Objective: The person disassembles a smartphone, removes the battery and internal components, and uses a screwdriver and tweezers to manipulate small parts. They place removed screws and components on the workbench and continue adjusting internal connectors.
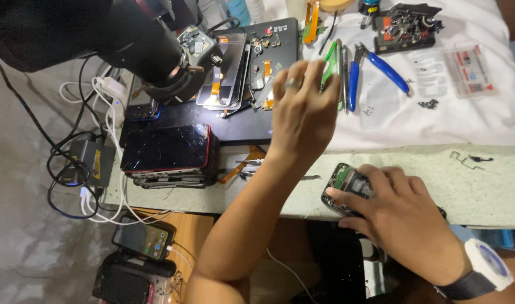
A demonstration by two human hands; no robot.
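My left hand (302,107), with a ring on one finger, reaches up over the bench. Its spread fingertips rest at a green-handled tool (328,66) that lies among thin metal tools (342,73) on a white cloth (437,112). I cannot tell whether the fingers grip the tool. My right hand (401,217), with a white watch on its wrist, presses down on an opened phone (343,183) near the bench's front edge. The phone's green board and metal parts show beside my fingers.
A stack of phones in a red case (167,149) lies at the left. Behind it are a black microscope (150,50) and a pile of loose screens (229,67). Blue-handled pliers (381,65), a black jig (406,25) and a plastic packet (468,70) are on the cloth. Cables (72,146) hang left; a lit phone (144,236) lies below.
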